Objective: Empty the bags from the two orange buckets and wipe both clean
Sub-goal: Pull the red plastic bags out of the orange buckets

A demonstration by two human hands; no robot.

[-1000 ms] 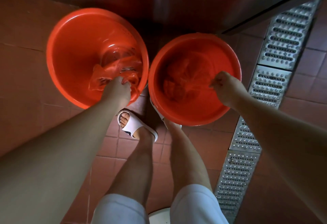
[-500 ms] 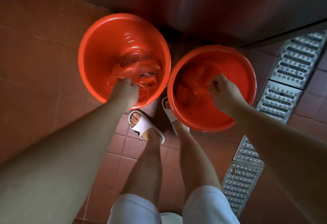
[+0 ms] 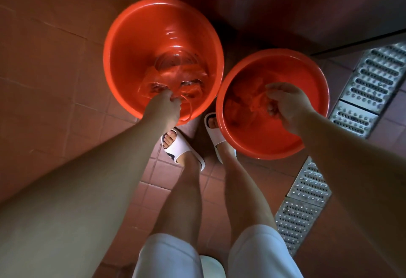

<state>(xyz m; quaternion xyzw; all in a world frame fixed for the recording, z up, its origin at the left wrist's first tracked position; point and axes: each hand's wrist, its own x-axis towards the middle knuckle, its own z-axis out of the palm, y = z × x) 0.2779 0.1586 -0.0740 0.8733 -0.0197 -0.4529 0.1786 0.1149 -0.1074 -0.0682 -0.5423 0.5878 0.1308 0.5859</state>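
Left bucket [image 3: 123,42]: orange, round, on the tiled floor; seen from above, at upper centre.
Right bucket [image 3: 307,137]: orange, slightly lower in view, just beside the left bucket; rims close, contact not discernible.
Left bag [image 3: 175,69]: clear plastic, crumpled inside the left bucket, gathered toward the near wall.
Right bag [image 3: 248,100]: thin translucent plastic, bunched inside the right bucket; tinted orange by the wall behind.
Left hand [image 3: 162,106]: reaching over the near rim of the left bucket, fingers curled, gripping a gathered fold of the left bag.
Right hand [image 3: 285,100]: inside the right bucket, fingers bent, pinching a bunch of the right bag.
Floor [image 3: 55,80]: reddish-brown tiles.
Drain grate [image 3: 373,75]: perforated metal panels, running diagonally along the right side, near the right bucket.
Slippers [image 3: 178,146]: white, open-toed; right one partly hidden beneath the right bucket.
Shorts [image 3: 167,255]: white, at bottom edge, above bare legs.
Cabinet [image 3: 307,3]: dark metallic surface behind both buckets.
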